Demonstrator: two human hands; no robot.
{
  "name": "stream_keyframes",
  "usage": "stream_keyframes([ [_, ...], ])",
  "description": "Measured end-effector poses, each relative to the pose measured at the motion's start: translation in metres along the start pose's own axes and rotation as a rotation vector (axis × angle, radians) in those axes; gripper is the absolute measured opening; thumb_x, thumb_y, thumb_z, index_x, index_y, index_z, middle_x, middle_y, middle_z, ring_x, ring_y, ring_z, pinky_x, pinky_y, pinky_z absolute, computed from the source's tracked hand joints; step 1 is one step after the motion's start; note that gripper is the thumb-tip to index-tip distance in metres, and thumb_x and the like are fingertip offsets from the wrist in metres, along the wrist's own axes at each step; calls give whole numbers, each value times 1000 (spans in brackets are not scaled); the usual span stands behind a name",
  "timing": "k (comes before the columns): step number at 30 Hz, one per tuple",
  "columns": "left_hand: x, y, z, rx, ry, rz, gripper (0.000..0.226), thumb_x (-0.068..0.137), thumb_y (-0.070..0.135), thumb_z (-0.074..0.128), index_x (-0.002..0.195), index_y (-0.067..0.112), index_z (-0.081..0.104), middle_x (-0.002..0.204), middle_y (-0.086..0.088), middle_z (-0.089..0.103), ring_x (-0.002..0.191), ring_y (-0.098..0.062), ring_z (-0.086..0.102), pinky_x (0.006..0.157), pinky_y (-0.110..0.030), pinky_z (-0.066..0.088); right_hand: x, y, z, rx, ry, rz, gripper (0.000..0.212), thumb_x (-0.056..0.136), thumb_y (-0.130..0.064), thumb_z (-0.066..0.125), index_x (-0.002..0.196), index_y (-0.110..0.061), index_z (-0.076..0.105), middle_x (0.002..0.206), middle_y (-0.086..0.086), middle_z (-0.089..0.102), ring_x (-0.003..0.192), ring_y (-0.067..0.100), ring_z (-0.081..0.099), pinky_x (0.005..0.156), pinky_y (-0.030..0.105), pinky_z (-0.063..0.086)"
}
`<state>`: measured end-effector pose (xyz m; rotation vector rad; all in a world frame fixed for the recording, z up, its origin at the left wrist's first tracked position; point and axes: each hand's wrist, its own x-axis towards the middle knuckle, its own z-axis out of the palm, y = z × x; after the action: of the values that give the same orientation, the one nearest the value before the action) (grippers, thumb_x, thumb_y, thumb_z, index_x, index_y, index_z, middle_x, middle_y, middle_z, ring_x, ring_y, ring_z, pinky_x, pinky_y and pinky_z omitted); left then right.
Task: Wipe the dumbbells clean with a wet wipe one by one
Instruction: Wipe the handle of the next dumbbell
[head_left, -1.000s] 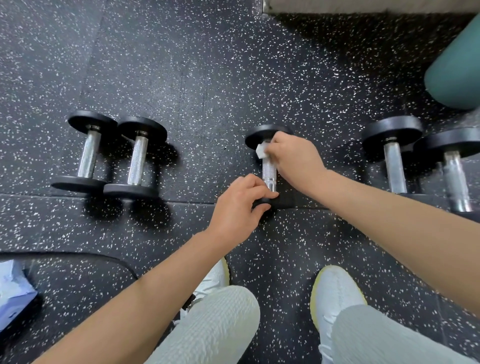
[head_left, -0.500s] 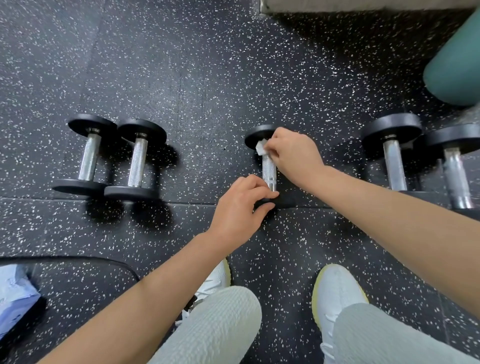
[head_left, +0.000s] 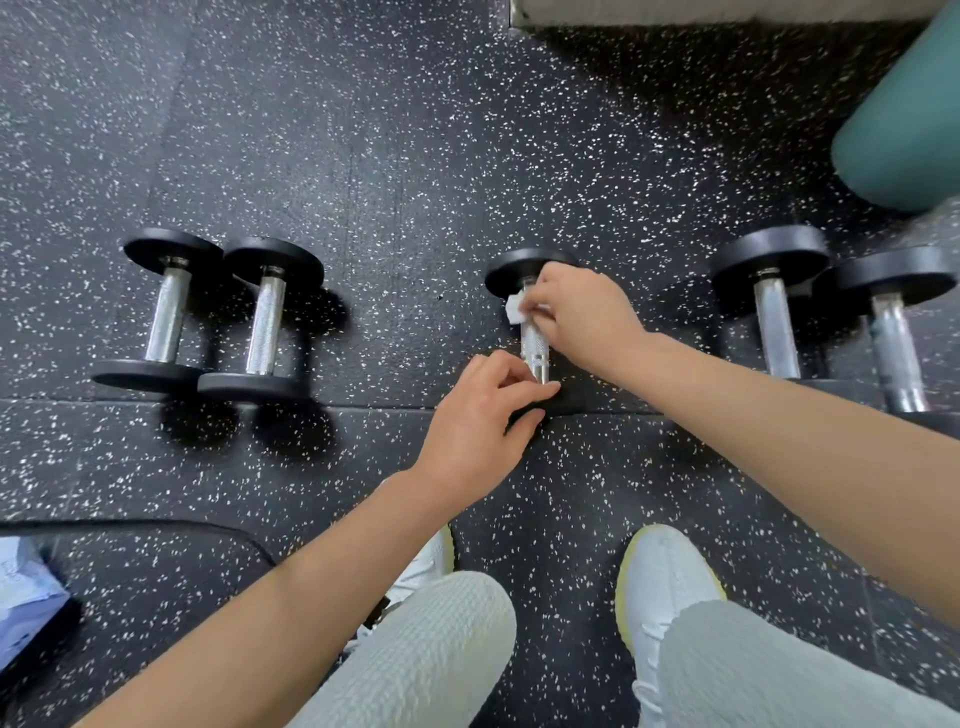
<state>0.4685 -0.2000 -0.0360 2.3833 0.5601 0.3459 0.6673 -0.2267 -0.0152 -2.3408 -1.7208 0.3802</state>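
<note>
- Nearest the camera, two pale shoes (head_left: 660, 577) stand on the speckled rubber floor (head_left: 389, 156). A pale blue packet (head_left: 26, 597) lies at the lower left (what it holds I cannot tell).
- The left hand (head_left: 483, 415) is the nearer one. Its fingers curl round the near plate (head_left: 558, 400) of the middle dumbbell (head_left: 540, 364), hiding most of that plate.
- This dumbbell lies straight ahead on the floor with its long axis running away from the person, so wiping along the handle (head_left: 534, 338) means strokes toward and away from the body.
- The right hand (head_left: 576, 317) reaches farther out. It pinches the wet wipe (head_left: 516, 310) against the top of the handle, just below the far plate (head_left: 511, 273).
- By my judgement, the lower handle and the near plate are next in line for the wipe.
- A left pair (head_left: 265, 322) and a right pair (head_left: 774, 322) of dumbbells lie parallel to it, well apart on either side.
- Farthest off, a teal roll (head_left: 898, 119) sits at the upper right.
</note>
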Motion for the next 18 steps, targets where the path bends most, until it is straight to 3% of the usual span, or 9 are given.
stream_keyframes([
  [3, 3, -1, -4, 20, -11, 0, 30, 94, 11, 74, 121, 24, 77, 108, 8, 60, 99, -19, 55, 82, -39, 53, -5, -3, 0, 37, -21, 25, 19, 97, -27, 59, 102, -27, 78, 104, -5, 61, 83, 25, 62, 66, 34, 44],
  [9, 6, 0, -7, 52, 15, -49, 22, 87, 12, 80, 105, 23, 73, 100, 12, 60, 91, -17, 54, 71, -42, 53, -28, -4, -8, 119, -341, -105, 15, 93, -25, 65, 91, -30, 79, 92, -10, 60, 84, 18, 59, 73, 41, 52],
  [12, 6, 2, -7, 40, 19, -33, 18, 89, 14, 80, 104, 23, 75, 102, 14, 62, 93, -16, 56, 72, -40, 54, -11, 4, -10, 157, -264, -24, 16, 91, -24, 67, 91, -33, 80, 92, -11, 69, 87, 16, 64, 77, 37, 54],
  [15, 6, 3, -5, 12, 13, -26, 19, 90, 15, 79, 107, 24, 78, 104, 12, 64, 96, -16, 58, 77, -39, 56, -4, 9, -6, 164, -136, 43, 15, 91, -25, 68, 93, -32, 81, 96, -10, 66, 87, 19, 64, 76, 38, 53],
  [18, 5, 2, -4, -7, 14, -27, 18, 91, 16, 79, 108, 24, 78, 108, 12, 64, 100, -16, 59, 79, -41, 56, -17, 7, -4, 169, -206, -1, 14, 88, -24, 69, 86, -34, 79, 89, -10, 66, 81, 17, 62, 72, 39, 54],
])
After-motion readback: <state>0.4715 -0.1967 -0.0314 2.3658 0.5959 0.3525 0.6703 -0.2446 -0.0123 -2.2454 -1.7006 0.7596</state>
